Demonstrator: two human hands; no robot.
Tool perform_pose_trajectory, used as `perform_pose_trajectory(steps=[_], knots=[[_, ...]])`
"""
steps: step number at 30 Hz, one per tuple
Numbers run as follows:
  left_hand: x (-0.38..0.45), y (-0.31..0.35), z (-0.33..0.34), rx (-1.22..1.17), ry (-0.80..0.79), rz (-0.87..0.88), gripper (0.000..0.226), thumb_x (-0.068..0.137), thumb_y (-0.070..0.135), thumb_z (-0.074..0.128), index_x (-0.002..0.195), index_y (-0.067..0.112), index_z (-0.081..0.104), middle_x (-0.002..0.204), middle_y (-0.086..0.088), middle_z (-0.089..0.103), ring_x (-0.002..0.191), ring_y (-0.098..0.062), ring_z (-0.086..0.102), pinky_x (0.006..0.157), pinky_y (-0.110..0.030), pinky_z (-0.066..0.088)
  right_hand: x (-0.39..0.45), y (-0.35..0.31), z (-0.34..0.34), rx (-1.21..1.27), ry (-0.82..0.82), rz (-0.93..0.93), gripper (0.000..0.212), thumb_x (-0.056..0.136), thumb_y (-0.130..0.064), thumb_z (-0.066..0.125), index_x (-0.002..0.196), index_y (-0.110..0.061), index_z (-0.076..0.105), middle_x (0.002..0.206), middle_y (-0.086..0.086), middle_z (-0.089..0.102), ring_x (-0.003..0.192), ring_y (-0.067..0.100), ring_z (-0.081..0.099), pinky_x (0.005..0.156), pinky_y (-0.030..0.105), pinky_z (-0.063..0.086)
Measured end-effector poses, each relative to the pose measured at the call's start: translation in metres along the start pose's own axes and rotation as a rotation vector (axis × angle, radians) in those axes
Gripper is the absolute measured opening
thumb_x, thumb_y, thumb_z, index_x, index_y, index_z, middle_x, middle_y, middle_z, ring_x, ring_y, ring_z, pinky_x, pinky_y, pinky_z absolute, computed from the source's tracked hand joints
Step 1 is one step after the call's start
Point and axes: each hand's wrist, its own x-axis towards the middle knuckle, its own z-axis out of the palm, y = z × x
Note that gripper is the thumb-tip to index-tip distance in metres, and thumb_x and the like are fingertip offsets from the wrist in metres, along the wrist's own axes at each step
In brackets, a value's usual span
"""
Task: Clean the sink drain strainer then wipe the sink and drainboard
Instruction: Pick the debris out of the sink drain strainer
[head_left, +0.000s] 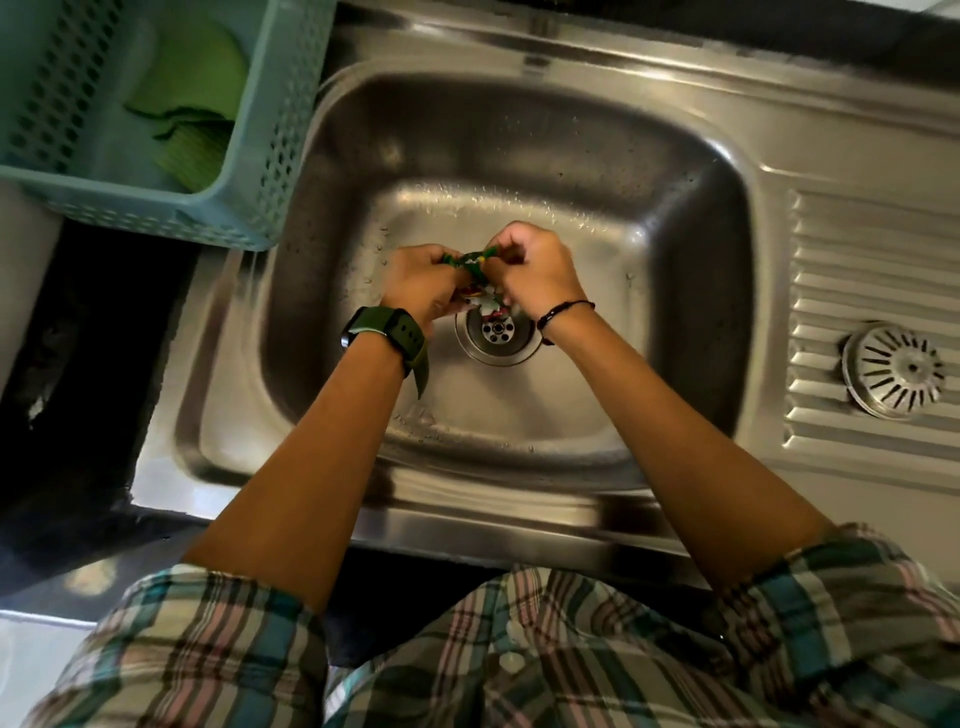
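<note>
Both my hands meet over the middle of the steel sink (691, 291). My left hand (421, 283) and my right hand (535, 270) are closed on a small green cloth (470, 260), twisted tight between them; a patterned end of it hangs down near the open drain hole (496, 330). The round metal drain strainer (893, 369) lies upside down on the ribbed drainboard (872, 249) at the right, away from both hands. Water drops dot the basin floor.
A pale blue perforated plastic basket (260, 171) with green items inside stands at the sink's back left corner. A dark counter (88, 374) lies left of the sink. My plaid shirt fills the bottom of the view.
</note>
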Motion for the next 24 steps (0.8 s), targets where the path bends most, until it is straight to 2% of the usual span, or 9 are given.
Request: perform_pose_trajectory(steps=[3, 6, 10, 13, 15, 16, 18, 21, 24], knots=[[-0.001, 0.002, -0.004, -0.062, -0.019, 0.026, 0.024, 0.085, -0.007, 0.052, 0.072, 0.013, 0.056, 0.072, -0.006, 0.060, 0.065, -0.015, 0.061, 0.050, -0.019, 0.056, 0.004, -0.002, 0.007, -0.150, 0.006, -0.104, 0.008, 0.082, -0.006, 0.063, 0.089, -0.003, 0.062, 0.086, 0.009, 0.063, 0.076, 0.015, 0.053, 0.063, 0.020, 0.043], [0.000, 0.003, -0.010, -0.166, -0.119, 0.013, 0.016, 0.090, -0.002, 0.047, 0.084, 0.009, 0.057, 0.080, -0.007, 0.060, 0.074, -0.015, 0.062, 0.059, -0.020, 0.058, 0.014, -0.004, 0.005, -0.139, -0.050, -0.075, 0.012, 0.079, -0.013, 0.068, 0.079, -0.012, 0.055, 0.068, -0.004, 0.051, 0.061, 0.008, 0.044, 0.048, 0.006, 0.034], [0.003, 0.001, -0.011, -0.090, -0.114, 0.057, 0.019, 0.090, -0.001, 0.049, 0.080, 0.013, 0.055, 0.081, -0.005, 0.059, 0.074, -0.014, 0.062, 0.063, -0.020, 0.058, 0.023, -0.006, 0.004, -0.068, -0.191, 0.050, 0.028, 0.078, -0.010, 0.068, 0.065, -0.024, 0.047, 0.065, -0.007, 0.046, 0.057, 0.006, 0.042, 0.046, 0.011, 0.034], [0.006, 0.001, -0.013, -0.126, -0.059, 0.062, 0.018, 0.088, -0.004, 0.049, 0.082, 0.010, 0.058, 0.082, -0.006, 0.060, 0.074, -0.015, 0.062, 0.059, -0.019, 0.058, 0.029, 0.003, 0.000, 0.453, -0.321, 0.269, 0.017, 0.083, -0.004, 0.063, 0.071, -0.015, 0.058, 0.066, 0.003, 0.054, 0.048, 0.011, 0.044, 0.042, 0.021, 0.035], [0.008, 0.000, -0.016, -0.160, -0.014, 0.045, 0.016, 0.088, -0.006, 0.049, 0.089, 0.006, 0.058, 0.083, -0.006, 0.061, 0.074, -0.016, 0.062, 0.058, -0.020, 0.058, 0.034, 0.016, 0.001, 0.714, -0.235, 0.390, 0.010, 0.086, -0.002, 0.059, 0.078, -0.008, 0.061, 0.068, 0.007, 0.059, 0.043, 0.011, 0.046, 0.043, 0.021, 0.036], [0.010, -0.001, -0.017, -0.169, 0.002, 0.033, 0.016, 0.088, -0.007, 0.048, 0.093, 0.006, 0.057, 0.083, -0.006, 0.061, 0.075, -0.016, 0.063, 0.058, -0.021, 0.058, 0.036, 0.023, 0.005, 0.662, -0.163, 0.410, 0.008, 0.086, 0.000, 0.058, 0.081, -0.005, 0.062, 0.068, 0.007, 0.060, 0.043, 0.012, 0.047, 0.042, 0.022, 0.037], [0.011, -0.004, -0.020, -0.164, 0.026, 0.010, 0.018, 0.088, -0.006, 0.048, 0.099, 0.005, 0.057, 0.084, -0.006, 0.062, 0.076, -0.017, 0.064, 0.062, -0.024, 0.059, 0.039, 0.041, 0.016, 0.173, -0.095, 0.346, 0.008, 0.085, 0.000, 0.059, 0.088, 0.000, 0.066, 0.072, 0.006, 0.063, 0.055, 0.017, 0.055, 0.049, 0.024, 0.044], [0.011, -0.006, -0.023, -0.199, 0.044, -0.025, 0.019, 0.089, -0.007, 0.047, 0.103, 0.003, 0.055, 0.083, -0.007, 0.062, 0.074, -0.017, 0.064, 0.063, -0.025, 0.058, 0.038, 0.066, 0.031, -0.579, -0.186, 0.106, 0.020, 0.087, -0.008, 0.057, 0.103, -0.005, 0.067, 0.106, 0.014, 0.067, 0.099, 0.031, 0.061, 0.085, 0.035, 0.050], [0.008, -0.003, -0.022, -0.226, 0.026, -0.015, 0.019, 0.089, -0.008, 0.046, 0.103, 0.001, 0.055, 0.084, -0.008, 0.062, 0.073, -0.018, 0.065, 0.061, -0.024, 0.058, 0.035, 0.078, 0.042, -0.866, -0.201, -0.052, 0.026, 0.089, -0.008, 0.050, 0.114, -0.003, 0.058, 0.116, 0.020, 0.061, 0.108, 0.037, 0.056, 0.088, 0.040, 0.048]])
